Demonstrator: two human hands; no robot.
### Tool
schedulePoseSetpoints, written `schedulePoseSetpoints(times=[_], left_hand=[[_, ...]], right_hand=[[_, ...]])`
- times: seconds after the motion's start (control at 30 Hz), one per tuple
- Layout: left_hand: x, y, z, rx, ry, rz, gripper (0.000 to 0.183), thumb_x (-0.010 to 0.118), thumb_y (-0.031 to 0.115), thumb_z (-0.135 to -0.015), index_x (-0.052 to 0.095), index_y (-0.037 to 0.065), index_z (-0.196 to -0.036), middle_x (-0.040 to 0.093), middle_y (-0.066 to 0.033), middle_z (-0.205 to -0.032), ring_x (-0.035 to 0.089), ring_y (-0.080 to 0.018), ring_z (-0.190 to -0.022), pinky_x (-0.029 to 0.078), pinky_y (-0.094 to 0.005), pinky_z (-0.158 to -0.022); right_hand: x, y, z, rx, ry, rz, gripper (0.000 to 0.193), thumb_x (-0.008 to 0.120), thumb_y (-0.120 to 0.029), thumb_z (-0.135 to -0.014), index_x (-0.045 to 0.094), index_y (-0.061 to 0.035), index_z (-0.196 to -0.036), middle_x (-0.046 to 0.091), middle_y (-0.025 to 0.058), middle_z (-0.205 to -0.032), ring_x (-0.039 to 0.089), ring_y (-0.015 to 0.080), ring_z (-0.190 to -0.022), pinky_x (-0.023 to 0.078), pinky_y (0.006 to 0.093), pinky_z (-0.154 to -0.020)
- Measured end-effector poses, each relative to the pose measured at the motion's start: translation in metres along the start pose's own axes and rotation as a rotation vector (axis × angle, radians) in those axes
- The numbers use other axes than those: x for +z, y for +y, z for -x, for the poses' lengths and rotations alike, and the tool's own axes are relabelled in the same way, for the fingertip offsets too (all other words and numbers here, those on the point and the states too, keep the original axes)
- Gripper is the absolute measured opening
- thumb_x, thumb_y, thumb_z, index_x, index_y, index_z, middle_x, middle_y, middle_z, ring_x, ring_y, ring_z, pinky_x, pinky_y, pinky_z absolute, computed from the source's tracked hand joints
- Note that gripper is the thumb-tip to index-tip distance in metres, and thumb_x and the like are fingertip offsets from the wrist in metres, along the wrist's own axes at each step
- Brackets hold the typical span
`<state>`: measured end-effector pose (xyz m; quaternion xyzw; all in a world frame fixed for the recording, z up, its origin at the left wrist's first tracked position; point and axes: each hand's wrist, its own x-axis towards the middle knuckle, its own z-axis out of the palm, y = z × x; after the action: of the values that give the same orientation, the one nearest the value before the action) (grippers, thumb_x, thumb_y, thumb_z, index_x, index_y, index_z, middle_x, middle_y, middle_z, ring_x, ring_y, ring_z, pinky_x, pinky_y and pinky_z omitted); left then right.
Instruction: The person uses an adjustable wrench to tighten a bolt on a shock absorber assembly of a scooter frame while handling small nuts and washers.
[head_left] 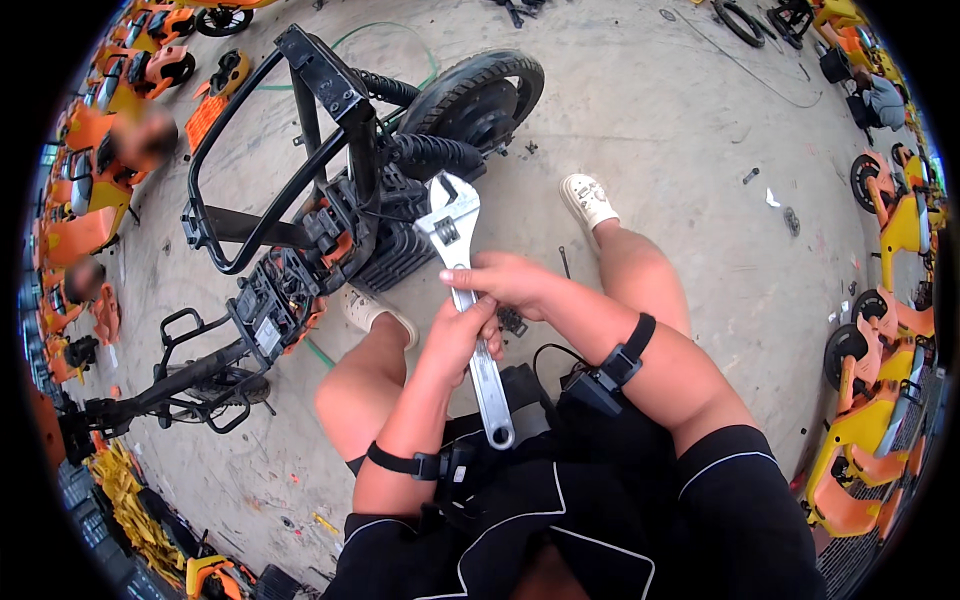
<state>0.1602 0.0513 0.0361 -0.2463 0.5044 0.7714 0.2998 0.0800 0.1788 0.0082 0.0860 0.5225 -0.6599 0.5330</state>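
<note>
A large silver adjustable wrench (pixel 488 388) is held in front of me with its jaw end up and away and its holed handle end toward my lap. My left hand (pixel 458 338) is closed round the middle of the handle. Just above it, my right hand (pixel 510 282) grips the wrench below the head, thumb across the handle. The jaws stand apart with nothing seen between them. Behind the wrench is a stripped black scooter frame (pixel 330 150) with exposed wiring (pixel 275 290), a rear shock absorber (pixel 435 152) and a thick-tyred rear wheel (pixel 480 105).
Orange and yellow scooters (pixel 85 235) line the left side, and more yellow ones (pixel 850 470) line the right. A person (pixel 882 100) crouches at the far right. A loose tyre (pixel 738 22) and small scraps (pixel 792 220) lie on the concrete floor. A green hose (pixel 425 50) curves behind the frame.
</note>
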Motion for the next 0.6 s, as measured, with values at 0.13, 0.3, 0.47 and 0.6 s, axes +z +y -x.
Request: schedulePoseSetpoints(times=[0.13,0.3,0.47,0.6], left_hand=[[0.005,-0.007,-0.023,0.139,0.074,-0.521,0.016,0.053,0.013,-0.094,0.052,0.000,-0.103,0.059,-0.0075,-0.075,0.062,-0.0192,-0.064,0.052,-0.0331,-0.058],[0.011,0.021,0.001,0.495,0.212,-1.102,0.030,0.061,0.017,-0.094,0.056,-0.002,-0.117,0.065,-0.0092,-0.093,0.063,-0.0195,-0.084,0.050,-0.0309,-0.078],[-0.038,0.069,0.067,0.820,0.801,-0.830,0.021,0.064,0.010,-0.092,0.065,0.000,-0.110,0.068,-0.0128,-0.095,0.065,-0.0205,-0.085,0.051,-0.0310,-0.078],[-0.074,0.142,0.190,1.042,1.325,-1.349,0.017,0.062,0.006,-0.091,0.066,0.000,-0.107,0.068,-0.0118,-0.094,0.064,-0.0193,-0.080,0.050,-0.0309,-0.072]], right_hand=[[0.010,-0.016,0.016,-0.008,0.150,0.007,0.045,0.074,-0.029,-0.084,0.055,0.0038,-0.108,0.064,0.0152,-0.090,0.067,0.0223,-0.073,0.056,0.0366,-0.069],[-0.038,0.008,-0.031,-0.115,0.242,-0.410,0.019,0.068,-0.017,-0.087,0.065,0.0010,-0.091,0.066,0.0089,-0.083,0.060,0.0159,-0.068,0.049,0.0305,-0.057],[-0.073,-0.013,-0.031,-0.078,0.349,-0.622,0.016,0.060,-0.012,-0.084,0.055,-0.0056,-0.098,0.068,0.0079,-0.092,0.040,0.0085,-0.053,0.038,0.0240,-0.049],[-0.082,-0.024,-0.028,-0.111,0.187,-0.732,0.035,0.050,0.000,-0.075,0.048,0.0003,-0.110,0.063,0.0161,-0.111,0.035,0.0067,-0.050,0.033,0.0197,-0.043]])
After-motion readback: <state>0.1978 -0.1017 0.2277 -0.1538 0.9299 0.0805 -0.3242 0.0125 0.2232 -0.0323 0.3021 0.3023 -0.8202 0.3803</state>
